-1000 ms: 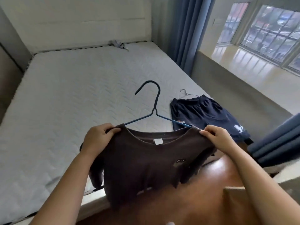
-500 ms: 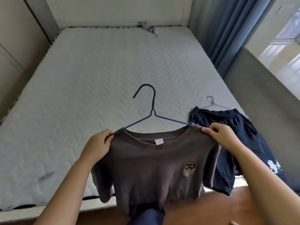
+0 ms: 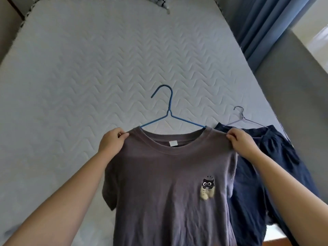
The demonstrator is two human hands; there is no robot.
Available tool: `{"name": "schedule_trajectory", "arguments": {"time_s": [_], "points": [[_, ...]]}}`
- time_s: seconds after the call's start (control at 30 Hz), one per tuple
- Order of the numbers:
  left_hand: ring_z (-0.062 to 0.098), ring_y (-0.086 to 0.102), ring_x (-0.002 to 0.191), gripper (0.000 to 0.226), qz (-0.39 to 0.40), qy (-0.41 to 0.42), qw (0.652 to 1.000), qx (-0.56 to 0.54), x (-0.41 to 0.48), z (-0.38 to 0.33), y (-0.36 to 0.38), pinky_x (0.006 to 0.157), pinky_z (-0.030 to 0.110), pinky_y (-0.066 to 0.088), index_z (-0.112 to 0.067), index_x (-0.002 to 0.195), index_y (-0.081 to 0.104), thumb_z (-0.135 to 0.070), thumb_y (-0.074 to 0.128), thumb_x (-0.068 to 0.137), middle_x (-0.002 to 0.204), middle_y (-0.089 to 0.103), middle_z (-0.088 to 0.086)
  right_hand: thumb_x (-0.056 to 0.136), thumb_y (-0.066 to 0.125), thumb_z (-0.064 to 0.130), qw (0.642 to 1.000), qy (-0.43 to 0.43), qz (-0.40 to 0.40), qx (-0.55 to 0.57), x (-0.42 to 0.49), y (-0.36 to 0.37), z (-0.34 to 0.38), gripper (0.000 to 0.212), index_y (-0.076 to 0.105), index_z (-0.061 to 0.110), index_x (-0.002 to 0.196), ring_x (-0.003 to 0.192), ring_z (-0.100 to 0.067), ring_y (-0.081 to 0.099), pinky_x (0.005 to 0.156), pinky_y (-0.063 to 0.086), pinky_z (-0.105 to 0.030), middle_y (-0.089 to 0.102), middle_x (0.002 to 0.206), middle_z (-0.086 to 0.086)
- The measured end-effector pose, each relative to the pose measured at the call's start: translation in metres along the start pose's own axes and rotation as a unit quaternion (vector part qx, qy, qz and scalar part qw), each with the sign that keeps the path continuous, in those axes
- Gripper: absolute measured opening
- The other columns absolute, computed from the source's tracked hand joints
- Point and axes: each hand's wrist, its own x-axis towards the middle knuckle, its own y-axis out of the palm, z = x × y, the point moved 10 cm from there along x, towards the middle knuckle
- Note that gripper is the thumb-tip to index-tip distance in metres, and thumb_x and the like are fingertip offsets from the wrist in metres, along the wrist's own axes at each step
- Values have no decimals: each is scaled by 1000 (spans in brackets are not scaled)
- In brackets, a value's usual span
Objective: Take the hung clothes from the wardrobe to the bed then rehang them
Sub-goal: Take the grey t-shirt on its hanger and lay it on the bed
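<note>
While the T-shirt sits on its blue hanger, it is held spread over the near part of the bed, hook pointing away; whether the cloth touches the mattress I cannot tell.

Left hand pinches the shoulder on its side, fingers curled round the cloth; right hand does the same at the other shoulder; wire under the grip is hidden, likely caught in with the fabric.

Handling, as judged: knit cotton, light, limp, no stiffness of its own; it drapes and would slide off thin wire if tipped; hanger is slim, springy and light. Best hold is at the shoulder ends, cloth and wire together, or the hook once the shirt is settled.

Just to the right, a navy garment lies on the bed on a grey hanger, its edge under the shirt's sleeve side; cat patch faces up; blue curtain beyond.
</note>
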Motion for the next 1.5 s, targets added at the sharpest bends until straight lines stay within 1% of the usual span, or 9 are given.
{"name": "schedule_trajectory", "arguments": {"time_s": [0.43, 0.6, 0.83, 1.0, 1.07, 1.13, 1.23, 1.33, 1.5], "points": [[32, 57, 97, 17, -15, -49, 998, 22, 200, 51, 150, 80, 34, 40, -11, 88, 61, -26, 54, 89, 101, 65, 13, 92, 48, 12, 998, 60, -8, -14, 221, 137, -75, 21, 60, -1, 104, 102, -41, 52, 83, 40, -38, 55, 112, -27], [33, 57, 100, 20, 11, -64, 997, 42, 240, 79, 215, 83, 35, 41, -7, 92, 63, -24, 55, 88, 105, 66, 14, 90, 52, 16, 995, 100, 0, -5, 251, 190, -114, 21, 62, 3, 103, 101, -40, 53, 83, 41, -38, 56, 110, -25], [32, 58, 96, 18, 3, -41, 999, 35, 247, 89, 219, 84, 38, 43, -7, 88, 63, -25, 56, 87, 100, 66, 14, 86, 60, 20, 987, 124, -60, 83, 250, 196, -131, 8, 54, 15, 87, 86, -23, 49, 75, 36, -31, 54, 93, -6], [31, 58, 100, 16, 58, -55, 996, 27, 246, 87, 219, 87, 38, 43, -9, 92, 60, -24, 58, 87, 104, 65, 14, 87, 59, 19, 987, 149, -45, 47, 247, 192, -123, 22, 57, 2, 100, 103, -36, 51, 88, 40, -41, 53, 110, -20], [31, 56, 108, 22, 83, -67, 993, 42, 242, 84, 214, 94, 39, 42, -11, 103, 53, -23, 60, 85, 114, 62, 12, 86, 60, 19, 985, 166, -45, 24, 236, 185, -120, 28, 55, 1, 106, 110, -39, 46, 91, 39, -42, 49, 118, -24], [30, 50, 118, 40, 101, -43, 984, 138, 229, 74, 210, 99, 39, 35, -11, 120, 44, -26, 58, 86, 129, 55, 9, 86, 59, 18, 983, 178, -49, 1, 218, 176, -118, 30, 54, 2, 112, 116, -40, 42, 93, 39, -45, 46, 123, -25], [36, 45, 123, 58, 50, 26, 968, 245, 185, 52, 195, 103, 44, 29, -7, 135, 32, -24, 57, 85, 135, 48, 17, 87, 54, 16, 982, 183, -43, -36, 180, 165, -113, 32, 52, 4, 116, 116, -41, 41, 92, 39, -47, 44, 125, -25], [41, 53, 113, 50, -9, 50, 986, 158, 116, 45, 175, 96, 48, 39, 4, 127, 45, -11, 61, 81, 124, 55, 27, 86, 55, 15, 985, 161, -19, -55, 129, 167, -103, 38, 50, 1, 121, 117, -42, 42, 91, 40, -48, 45, 128, -25], [31, 56, 110, 29, 31, -61, 997, 27, -15, 87, 164, 91, 40, 45, -2, 116, 56, -9, 50, 88, 117, 60, 15, 83, 58, 12, 986, 152, 48, -47, 19, 194, -104, 37, 53, 3, 118, 115, -40, 47, 90, 43, -45, 52, 124, -22]]}}
